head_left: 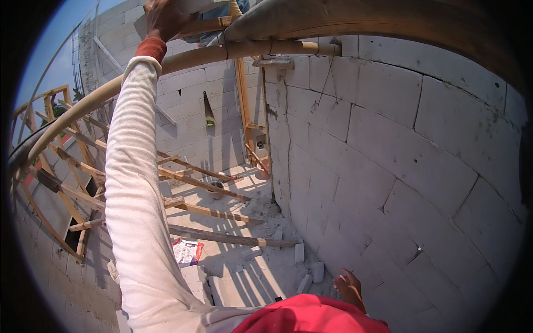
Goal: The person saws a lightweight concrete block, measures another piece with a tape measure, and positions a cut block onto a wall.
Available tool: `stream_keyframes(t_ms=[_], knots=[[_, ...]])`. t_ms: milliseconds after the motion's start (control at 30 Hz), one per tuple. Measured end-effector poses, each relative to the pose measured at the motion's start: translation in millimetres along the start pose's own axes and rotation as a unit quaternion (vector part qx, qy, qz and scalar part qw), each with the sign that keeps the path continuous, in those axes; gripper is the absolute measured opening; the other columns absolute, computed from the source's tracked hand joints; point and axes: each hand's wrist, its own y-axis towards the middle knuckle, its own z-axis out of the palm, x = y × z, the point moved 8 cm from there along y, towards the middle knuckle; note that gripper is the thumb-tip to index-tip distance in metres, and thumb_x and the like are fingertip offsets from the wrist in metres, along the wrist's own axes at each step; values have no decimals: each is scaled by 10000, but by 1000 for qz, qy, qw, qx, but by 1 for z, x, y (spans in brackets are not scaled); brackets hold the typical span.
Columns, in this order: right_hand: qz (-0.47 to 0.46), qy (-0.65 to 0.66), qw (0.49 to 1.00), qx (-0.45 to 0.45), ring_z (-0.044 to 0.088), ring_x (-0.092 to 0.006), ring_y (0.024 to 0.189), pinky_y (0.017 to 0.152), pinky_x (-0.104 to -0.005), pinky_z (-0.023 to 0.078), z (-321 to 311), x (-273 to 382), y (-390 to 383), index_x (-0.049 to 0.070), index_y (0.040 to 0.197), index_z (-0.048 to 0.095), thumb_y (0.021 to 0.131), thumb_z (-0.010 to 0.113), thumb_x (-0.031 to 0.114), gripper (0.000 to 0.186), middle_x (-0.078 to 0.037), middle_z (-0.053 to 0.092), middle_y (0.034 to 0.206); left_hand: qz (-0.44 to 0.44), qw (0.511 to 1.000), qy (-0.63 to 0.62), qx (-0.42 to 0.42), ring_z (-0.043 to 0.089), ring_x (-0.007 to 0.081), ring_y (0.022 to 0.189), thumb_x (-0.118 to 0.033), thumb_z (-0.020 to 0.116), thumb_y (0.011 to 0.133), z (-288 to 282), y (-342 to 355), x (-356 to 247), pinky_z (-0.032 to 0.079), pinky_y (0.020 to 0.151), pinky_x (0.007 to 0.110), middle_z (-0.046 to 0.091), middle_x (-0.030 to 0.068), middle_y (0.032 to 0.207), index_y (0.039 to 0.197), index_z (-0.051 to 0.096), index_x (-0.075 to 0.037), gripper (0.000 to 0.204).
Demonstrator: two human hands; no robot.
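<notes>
My left hand (162, 21) is raised at the end of a stretched arm in a pale sleeve with a red cuff. Its fingers are closed on a light grey block (194, 5), partly cut off by the top edge. Beside that hand lies a wooden piece (208, 25), with a bamboo pole (191, 59) passing just below. Low down by the block wall (383, 188), my right hand (348, 288) holds nothing, and its fingers are loosely apart.
A thick pole (344, 19) crosses overhead. Timber struts (222, 236) slant over the rubble-strewn floor. Broken block pieces (300, 253), a printed bag (187, 251) and a bucket (216, 190) lie below. A handsaw (209, 111) hangs on the far wall. Wooden frames (66, 150) stand left.
</notes>
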Motion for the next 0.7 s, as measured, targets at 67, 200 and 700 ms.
stream_keyframes(t_ms=[67, 200, 700], knots=[[6, -5, 1000, -26, 688, -126, 840, 742, -284, 551, 6, 7, 11, -39, 1461, 555, 1013, 709, 232, 545, -103, 768, 1031, -1, 1000, -11, 15, 738, 303, 971, -507, 929, 699, 26, 8, -1, 558, 948, 443, 755, 113, 1121, 1294, 679, -161, 733], [18, -11, 998, -61, 696, -135, 844, 765, -288, 556, 17, 11, 34, -48, 1436, 573, 1003, 720, 205, 522, -110, 773, 1005, 3, 999, -32, 33, 735, 301, 980, -515, 926, 701, 69, 24, -1, 553, 954, 446, 751, 112, 1134, 1302, 676, -166, 739], [-96, -31, 990, -96, 735, -138, 777, 763, -299, 587, 38, 16, 104, 46, 1379, 659, 964, 754, 169, 443, -80, 782, 891, 30, 994, -90, 60, 725, 296, 1015, -545, 916, 708, 158, 53, -9, 533, 977, 459, 736, 105, 1184, 1328, 664, -184, 760]])
